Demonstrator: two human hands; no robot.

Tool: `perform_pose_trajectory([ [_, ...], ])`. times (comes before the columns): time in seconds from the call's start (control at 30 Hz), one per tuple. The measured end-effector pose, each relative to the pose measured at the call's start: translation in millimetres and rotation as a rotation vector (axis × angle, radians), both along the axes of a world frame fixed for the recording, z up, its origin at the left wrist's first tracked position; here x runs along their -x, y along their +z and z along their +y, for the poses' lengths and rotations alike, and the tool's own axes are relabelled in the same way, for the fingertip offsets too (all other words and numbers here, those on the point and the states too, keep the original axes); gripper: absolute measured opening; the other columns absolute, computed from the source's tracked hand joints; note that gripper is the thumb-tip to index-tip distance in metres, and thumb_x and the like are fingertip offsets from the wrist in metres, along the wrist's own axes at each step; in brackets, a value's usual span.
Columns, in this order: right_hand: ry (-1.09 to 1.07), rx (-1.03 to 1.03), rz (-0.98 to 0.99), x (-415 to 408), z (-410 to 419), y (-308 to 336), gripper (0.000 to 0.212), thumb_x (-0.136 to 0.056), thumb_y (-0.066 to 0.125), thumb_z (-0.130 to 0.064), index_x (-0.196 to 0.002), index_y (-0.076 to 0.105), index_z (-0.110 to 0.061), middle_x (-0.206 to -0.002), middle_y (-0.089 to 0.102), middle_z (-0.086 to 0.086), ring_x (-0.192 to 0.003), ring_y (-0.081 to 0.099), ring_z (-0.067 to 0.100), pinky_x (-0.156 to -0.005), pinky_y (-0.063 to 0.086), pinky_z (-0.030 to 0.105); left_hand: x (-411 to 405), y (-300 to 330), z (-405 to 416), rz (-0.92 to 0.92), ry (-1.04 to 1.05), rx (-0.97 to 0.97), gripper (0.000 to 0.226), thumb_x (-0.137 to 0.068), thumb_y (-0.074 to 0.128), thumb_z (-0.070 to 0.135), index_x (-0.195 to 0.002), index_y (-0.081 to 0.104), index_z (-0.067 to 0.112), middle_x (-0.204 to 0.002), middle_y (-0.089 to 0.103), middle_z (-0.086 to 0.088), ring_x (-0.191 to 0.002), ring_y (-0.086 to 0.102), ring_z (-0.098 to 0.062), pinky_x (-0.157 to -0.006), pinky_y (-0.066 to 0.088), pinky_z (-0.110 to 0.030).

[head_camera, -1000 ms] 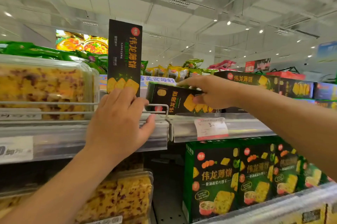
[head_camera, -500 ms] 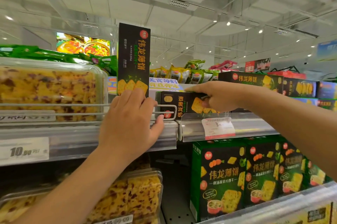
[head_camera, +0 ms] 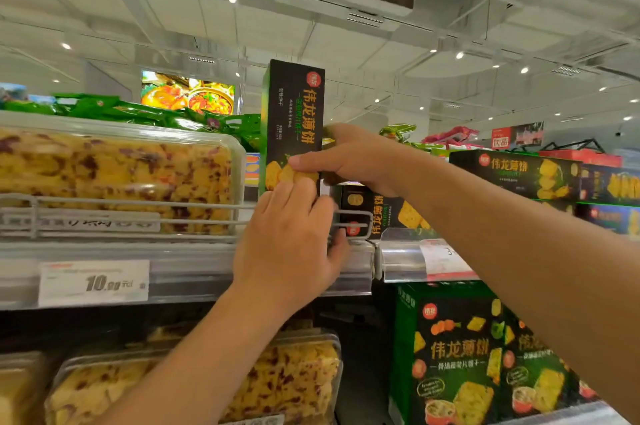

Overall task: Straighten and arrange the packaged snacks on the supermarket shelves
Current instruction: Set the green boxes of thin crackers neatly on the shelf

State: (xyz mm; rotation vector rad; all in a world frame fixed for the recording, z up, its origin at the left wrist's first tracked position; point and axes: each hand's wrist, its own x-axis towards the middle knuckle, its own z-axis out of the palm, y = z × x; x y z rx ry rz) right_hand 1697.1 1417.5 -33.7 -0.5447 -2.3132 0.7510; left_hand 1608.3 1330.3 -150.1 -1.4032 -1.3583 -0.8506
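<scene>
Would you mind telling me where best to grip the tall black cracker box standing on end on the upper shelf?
Grip the upright box low down, across its narrow width, coming from the front. It stands tall and slim, so a low hold probably steadies it. The right hand pinches its lower right edge and the left hand is at its base.

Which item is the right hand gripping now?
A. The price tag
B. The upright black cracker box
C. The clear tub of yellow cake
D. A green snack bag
B: the right hand pinches the lower part of the upright black cracker box standing on the top shelf.
</scene>
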Motion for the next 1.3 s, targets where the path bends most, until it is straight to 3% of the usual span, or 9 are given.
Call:
perform_pose_trajectory([
  [0.23,0.084,0.11,0.099,1.4,0.1,4.3,0.044,-0.076,0.079,-0.014,-0.116,0.062,-0.009,-0.109,0.071,0.011,-0.108,0.064,0.032,-0.098,0.049,0.05,-0.6,-0.1,0.1,0.004,-0.006,-0.001,0.023,-0.08,0.061,0.034,-0.087,0.061,0.011,-0.085,0.049,-0.005,-0.082,0.047,-0.025,-0.068,0.036,-0.034],
  [0.3,0.132,0.133,0.216,1.1,-3.3,11.3,0.043,-0.078,0.076,-0.009,-0.117,0.06,-0.007,-0.104,0.072,0.011,-0.099,0.069,0.027,-0.093,0.053,0.044,-0.3,-1.1,0.9,0.01,-0.003,-0.002,0.025,-0.081,0.061,0.034,-0.092,0.065,0.012,-0.086,0.05,-0.004,-0.082,0.047,-0.023,-0.068,0.038,-0.033],
  [0.4,0.168,0.132,0.374,-10.3,-7.3,33.5,0.036,-0.08,0.073,-0.006,-0.112,0.058,-0.009,-0.094,0.074,0.008,-0.084,0.072,0.022,-0.072,0.057,0.034,0.3,-1.8,1.4,0.015,0.0,-0.003,0.028,-0.081,0.058,0.034,-0.095,0.066,0.011,-0.087,0.053,-0.006,-0.082,0.049,-0.025,-0.07,0.042,-0.036],
  [0.5,0.116,0.025,0.412,-35.9,-5.5,56.8,0.036,-0.081,0.07,-0.003,-0.114,0.058,-0.014,-0.101,0.073,0.008,-0.091,0.071,0.023,-0.075,0.057,0.037,0.0,-1.7,0.7,0.027,0.02,0.01,0.03,-0.081,0.056,0.035,-0.094,0.065,0.01,-0.087,0.054,-0.008,-0.082,0.051,-0.027,-0.071,0.043,-0.039],
  [0.67,-0.054,-0.282,0.162,-78.7,4.9,66.4,0.045,-0.082,0.066,0.002,-0.119,0.063,-0.022,-0.113,0.069,0.001,-0.093,0.071,0.021,-0.076,0.059,0.037,-2.8,0.5,0.3,0.034,0.057,0.052,0.035,-0.082,0.054,0.041,-0.096,0.064,0.01,-0.088,0.052,-0.007,-0.083,0.05,-0.027,-0.069,0.044,-0.04],
  [0.87,-0.2,-0.481,-0.127,-92.5,23.0,50.5,0.048,-0.083,0.069,-0.009,-0.119,0.059,-0.04,-0.113,0.064,-0.015,-0.084,0.063,-0.002,-0.068,0.057,0.026,-19.0,-5.3,7.7,0.044,0.061,0.08,0.044,-0.085,0.049,0.043,-0.116,0.055,0.013,-0.103,0.056,-0.006,-0.092,0.052,-0.025,-0.076,0.043,-0.04],
  [1.03,-0.188,-0.459,-0.215,-101.1,37.5,42.7,0.046,-0.085,0.067,-0.008,-0.117,0.057,-0.04,-0.119,0.065,-0.013,-0.102,0.063,0.009,-0.087,0.054,0.041,-15.3,-12.0,12.0,0.087,0.055,0.016,0.04,-0.085,0.052,0.04,-0.11,0.062,0.009,-0.101,0.057,-0.008,-0.093,0.054,-0.028,-0.078,0.043,-0.04],
  [1.2,-0.192,-0.45,-0.303,-107.9,45.1,37.0,0.047,-0.088,0.063,-0.009,-0.126,0.055,-0.035,-0.112,0.067,-0.015,-0.092,0.063,0.002,-0.07,0.048,0.027,-16.3,-11.0,10.4,0.059,0.021,0.001,0.045,-0.084,0.053,0.039,-0.115,0.059,0.007,-0.105,0.057,-0.01,-0.095,0.056,-0.03,-0.078,0.046,-0.041],
  [1.3,-0.248,-0.497,-0.358,-109.6,49.7,37.0,0.046,-0.091,0.06,-0.011,-0.129,0.053,-0.035,-0.096,0.064,-0.02,-0.078,0.057,-0.002,-0.061,0.039,0.023,-23.9,2.2,8.2,-0.075,-0.042,-0.003,0.064,-0.083,0.056,0.041,-0.134,0.04,0.007,-0.122,0.051,-0.021,-0.105,0.054,-0.037,-0.079,0.05,-0.046],
])
